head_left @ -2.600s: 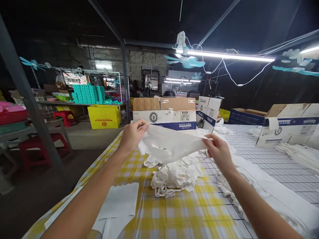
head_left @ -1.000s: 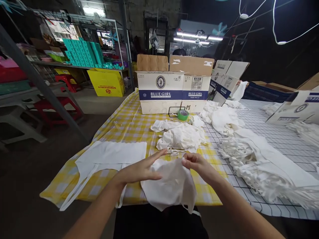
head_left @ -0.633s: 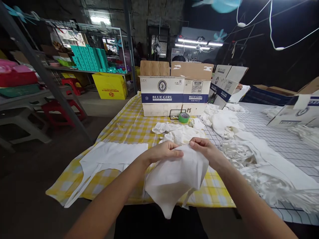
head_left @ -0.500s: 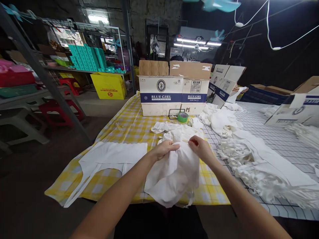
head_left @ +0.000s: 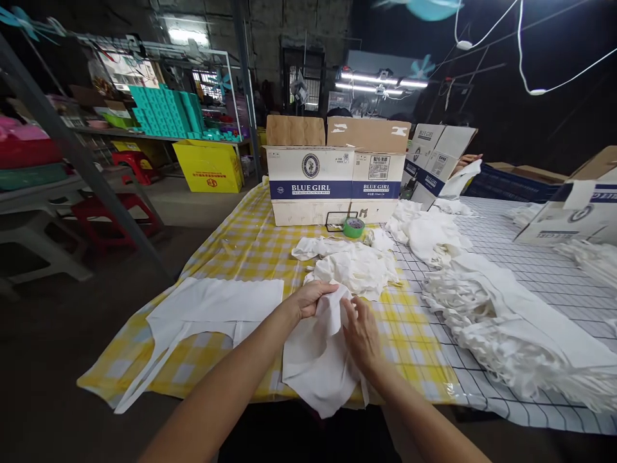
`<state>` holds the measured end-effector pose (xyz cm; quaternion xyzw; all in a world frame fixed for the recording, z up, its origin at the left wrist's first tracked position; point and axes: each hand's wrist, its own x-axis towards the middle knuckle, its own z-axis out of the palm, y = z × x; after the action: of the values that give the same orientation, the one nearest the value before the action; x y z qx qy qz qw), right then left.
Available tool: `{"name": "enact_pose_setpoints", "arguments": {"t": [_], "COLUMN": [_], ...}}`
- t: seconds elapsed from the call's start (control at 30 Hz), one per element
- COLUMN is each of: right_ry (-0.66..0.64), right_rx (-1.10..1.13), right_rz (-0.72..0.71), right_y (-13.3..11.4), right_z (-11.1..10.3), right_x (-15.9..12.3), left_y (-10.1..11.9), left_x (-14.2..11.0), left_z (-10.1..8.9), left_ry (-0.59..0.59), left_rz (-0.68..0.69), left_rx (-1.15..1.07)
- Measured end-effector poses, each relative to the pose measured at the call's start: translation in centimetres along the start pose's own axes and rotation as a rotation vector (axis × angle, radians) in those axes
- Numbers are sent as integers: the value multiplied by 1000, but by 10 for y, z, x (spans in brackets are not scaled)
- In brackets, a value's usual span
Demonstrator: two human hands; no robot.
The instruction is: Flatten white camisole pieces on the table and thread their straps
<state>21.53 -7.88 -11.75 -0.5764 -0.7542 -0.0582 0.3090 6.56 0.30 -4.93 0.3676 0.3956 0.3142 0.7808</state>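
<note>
My left hand (head_left: 312,298) is closed on the upper edge of a white garment (head_left: 321,366), thumb on top. The cloth hangs in folds from it over the table's front edge. My right hand (head_left: 361,331) is at the garment's right side, fingers apart and slightly curled, the fingertips against the fabric. Left of my hands, a white strappy top (head_left: 216,302) lies flat, its straps reaching toward the table corner. Just beyond my hands is a crumpled heap of white garments (head_left: 354,263).
A yellow checked cloth (head_left: 226,247) covers this table. Behind the heap are green tape (head_left: 353,227) and an open Blue Girl carton (head_left: 311,212). To the right, white garments (head_left: 520,321) pile on a grid-patterned cloth (head_left: 501,225). Another person's hand (head_left: 468,161) shows beside a farther carton.
My right hand has moved left and down from the garment's upper right edge, its fingers spreading. The held garment has narrowed and come nearer to me, uncovering more of the heap.
</note>
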Motion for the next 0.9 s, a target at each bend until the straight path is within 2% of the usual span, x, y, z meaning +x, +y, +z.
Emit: {"name": "enact_pose_setpoints", "arguments": {"t": [0.13, 0.2, 0.23, 0.27, 0.3, 0.33, 0.37, 0.43, 0.5, 0.57, 0.67, 0.73, 0.8, 0.83, 0.9], "right_ry": [-65, -81, -89, -95, -100, -105, -106, -109, -112, -118, -168, -258, -376, -431, -521], "right_rx": [94, 132, 138, 134, 128, 124, 126, 143, 162, 159, 130, 123, 121, 119, 109], "right_rz": [77, 173, 216, 245, 263, 271, 275, 282, 304, 327, 319, 289, 258, 242, 215], "right_y": [20, 35, 44, 52, 60, 68, 74, 85, 94, 102, 112, 119, 125, 128, 132], "right_z": [-17, -29, -35, -41, -46, -51, -56, -65, -73, -80, -84, -84, -84, -84, -85], "right_x": [24, 36, 41, 47, 51, 55, 58, 62, 61, 57, 47, 39, 32, 29, 24], "left_y": [-3, -21, -35, -51, -69, -87, -103, -128, -138, -139, -132, -129, -127, -125, -117], "left_x": [-26, -48, -60, -73, -84, -94, -103, -113, -115, -114, -114, -117, -118, -115, -105], "left_z": [-4, -6, -7, -8, -10, -11, -14, -24, -36, -45, -49, -46, -42, -42, -43], "left_ry": [219, 340, 384, 385, 295, 154, 33, -43, -2, 43, 10, -68, -94, -58, 135], "left_rz": [188, 386, 541, 696, 803, 898, 946, 955, 918, 913, 934, 901, 837, 807, 750], "left_rx": [182, 393, 624, 914, 1171, 1374, 1550, 1766, 1872, 1908, 1882, 1820, 1727, 1681, 1603]}}
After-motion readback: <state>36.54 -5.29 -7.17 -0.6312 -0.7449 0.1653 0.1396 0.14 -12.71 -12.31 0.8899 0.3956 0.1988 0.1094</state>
